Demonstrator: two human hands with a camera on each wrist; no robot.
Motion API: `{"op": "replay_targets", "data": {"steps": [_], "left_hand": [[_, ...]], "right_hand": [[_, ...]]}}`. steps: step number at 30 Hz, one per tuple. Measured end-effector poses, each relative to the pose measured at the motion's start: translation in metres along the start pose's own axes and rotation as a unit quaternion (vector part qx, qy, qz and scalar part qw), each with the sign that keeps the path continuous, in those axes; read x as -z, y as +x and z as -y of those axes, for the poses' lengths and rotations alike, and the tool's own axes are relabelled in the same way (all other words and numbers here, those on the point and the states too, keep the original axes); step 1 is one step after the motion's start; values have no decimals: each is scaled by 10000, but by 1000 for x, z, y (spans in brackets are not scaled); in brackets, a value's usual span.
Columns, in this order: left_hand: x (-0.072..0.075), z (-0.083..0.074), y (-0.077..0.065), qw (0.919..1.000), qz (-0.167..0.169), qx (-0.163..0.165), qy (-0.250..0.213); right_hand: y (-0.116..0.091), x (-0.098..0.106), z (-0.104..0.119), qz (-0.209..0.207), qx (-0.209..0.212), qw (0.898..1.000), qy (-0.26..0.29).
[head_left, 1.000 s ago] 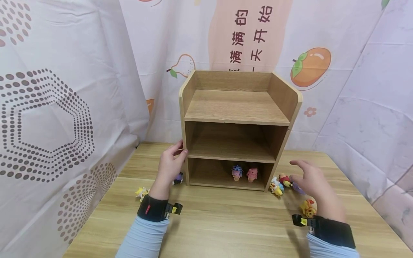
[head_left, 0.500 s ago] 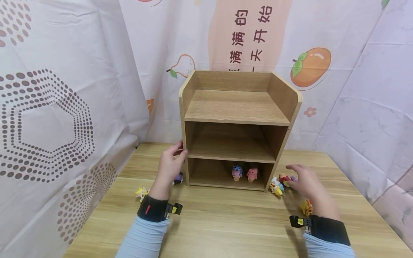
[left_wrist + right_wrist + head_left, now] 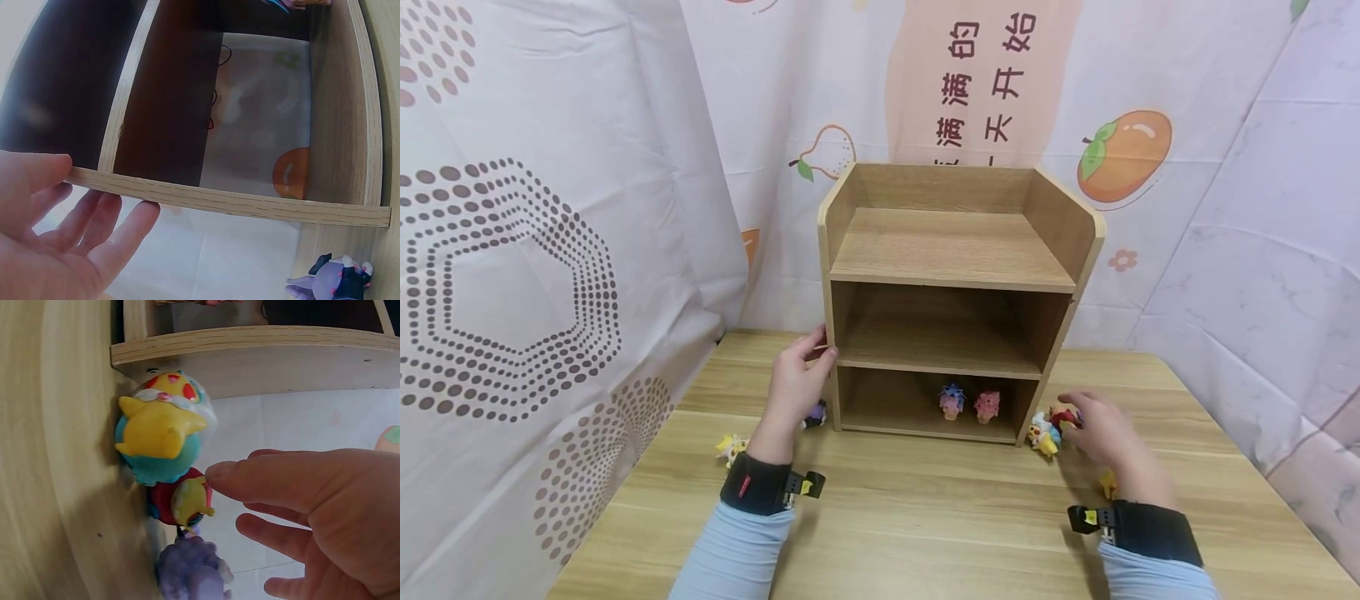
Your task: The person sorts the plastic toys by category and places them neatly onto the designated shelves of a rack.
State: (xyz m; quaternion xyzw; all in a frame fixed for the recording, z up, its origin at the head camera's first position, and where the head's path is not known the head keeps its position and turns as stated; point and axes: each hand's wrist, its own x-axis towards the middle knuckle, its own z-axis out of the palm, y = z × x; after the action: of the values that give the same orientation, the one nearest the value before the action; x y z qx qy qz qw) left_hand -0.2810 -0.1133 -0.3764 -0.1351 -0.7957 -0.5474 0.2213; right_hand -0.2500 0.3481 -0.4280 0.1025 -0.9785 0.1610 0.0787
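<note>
A small wooden shelf unit point(image 3: 936, 371) stands upright on the table. My left hand point(image 3: 797, 387) holds its left side panel, thumb at the front edge and fingertips along the outer face, as the left wrist view shows. My right hand point(image 3: 1108, 433) hovers by several toy figures right of the unit, fingers apart. In the right wrist view its thumb tip comes right up to a red-and-yellow figure point(image 3: 194, 500). Beside that sit a yellow figure with a teal base point(image 3: 156, 434) and a purple figure point(image 3: 194, 569). Two figures, one blue-haired point(image 3: 951, 402) and one pink point(image 3: 987, 407), occupy the bottom compartment.
Left of the unit are a purple-and-black figure point(image 3: 814, 415) and a yellow-and-white one point(image 3: 730, 450). Another yellow figure point(image 3: 1108, 483) is partly hidden behind the right wrist. A printed curtain point(image 3: 775, 83) hangs behind the wooden table point(image 3: 925, 525).
My right hand has moved left and slightly down, closer to the figures beside the unit. My left hand has stayed on the side panel.
</note>
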Motion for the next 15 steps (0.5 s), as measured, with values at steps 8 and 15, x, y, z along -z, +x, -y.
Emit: {"op": "replay_targets", "data": {"steps": [8, 15], "left_hand": [[0, 0, -1, 9999, 32, 72, -119], [-1, 1, 0, 10000, 29, 65, -64]], "right_hand": [[0, -6, 0, 179, -108, 9998, -7], [1, -12, -5, 129, -159, 9997, -164]]}}
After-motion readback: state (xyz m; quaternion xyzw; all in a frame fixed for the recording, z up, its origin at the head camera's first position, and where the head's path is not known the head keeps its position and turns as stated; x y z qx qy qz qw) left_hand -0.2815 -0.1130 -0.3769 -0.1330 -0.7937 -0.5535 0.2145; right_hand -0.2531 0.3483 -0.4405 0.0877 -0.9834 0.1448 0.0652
